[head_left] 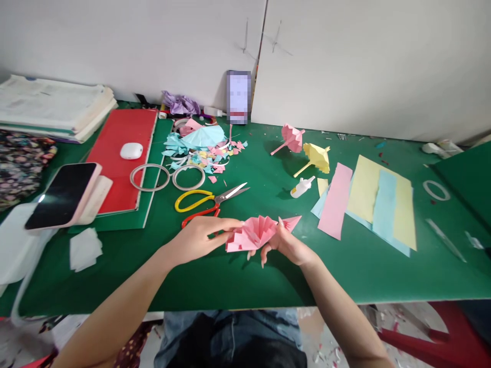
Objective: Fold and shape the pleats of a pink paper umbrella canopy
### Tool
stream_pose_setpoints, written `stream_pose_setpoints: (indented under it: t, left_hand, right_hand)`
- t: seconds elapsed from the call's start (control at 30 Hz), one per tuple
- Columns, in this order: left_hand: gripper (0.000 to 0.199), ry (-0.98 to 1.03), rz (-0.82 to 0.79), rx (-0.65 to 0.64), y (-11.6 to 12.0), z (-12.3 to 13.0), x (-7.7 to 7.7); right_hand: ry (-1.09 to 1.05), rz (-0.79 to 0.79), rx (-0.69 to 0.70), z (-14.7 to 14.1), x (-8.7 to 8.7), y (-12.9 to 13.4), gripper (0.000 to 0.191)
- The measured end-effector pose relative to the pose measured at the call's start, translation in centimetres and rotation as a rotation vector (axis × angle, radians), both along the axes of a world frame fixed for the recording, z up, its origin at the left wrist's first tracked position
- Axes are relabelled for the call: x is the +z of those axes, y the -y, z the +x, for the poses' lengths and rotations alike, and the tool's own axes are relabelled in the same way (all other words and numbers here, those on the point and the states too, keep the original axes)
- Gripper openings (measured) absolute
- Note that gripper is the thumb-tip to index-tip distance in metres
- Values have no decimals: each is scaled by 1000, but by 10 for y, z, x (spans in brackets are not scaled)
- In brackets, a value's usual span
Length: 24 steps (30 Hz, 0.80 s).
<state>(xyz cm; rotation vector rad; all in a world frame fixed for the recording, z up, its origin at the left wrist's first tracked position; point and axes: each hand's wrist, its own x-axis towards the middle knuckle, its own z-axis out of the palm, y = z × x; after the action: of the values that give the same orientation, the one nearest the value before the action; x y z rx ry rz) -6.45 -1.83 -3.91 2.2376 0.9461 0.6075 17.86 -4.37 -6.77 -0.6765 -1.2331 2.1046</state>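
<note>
A pleated piece of pink paper (255, 232) is held between my two hands above the green table, partly fanned out with sharp folds. My left hand (205, 234) pinches its left edge between thumb and fingers. My right hand (282, 243) grips the right part, thumb on top and other fingers beneath; a pointed pink end sticks out past the thumb. Just beyond my left hand lie scissors (215, 200) with one yellow and one red handle, blades apart. A small white glue bottle (302, 187) rests farther off, near a pink paper umbrella (292, 138) and a yellow one (316, 157).
Paper scraps (207, 148) are heaped at the back. Tape rolls (188, 177), a red folder (123, 153) and a phone (63, 197) lie left. Coloured paper sheets (364, 189) lie right, with a clear knife-like strip (446, 240) beyond. Another phone (238, 97) leans against the wall.
</note>
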Motion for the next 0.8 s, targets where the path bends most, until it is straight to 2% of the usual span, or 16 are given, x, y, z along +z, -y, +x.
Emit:
stream_pose_setpoints:
  t: [0.13,0.37,0.57,0.8]
  left_hand:
    - [30,-3,30,-68,1,0,0]
    - [39,-85,-138,-77,3,3,7]
    - [35,-104,-235,-70,4,3,10]
    - [33,-135,-230,-89,6,6,10]
  right_hand:
    - [28,18,-2,0,-4,1,67]
    - [103,67,-23,1,-2,3,62]
    - [190,72,14,2,4,6,59]
    - [193,100,23,2,1,3,63]
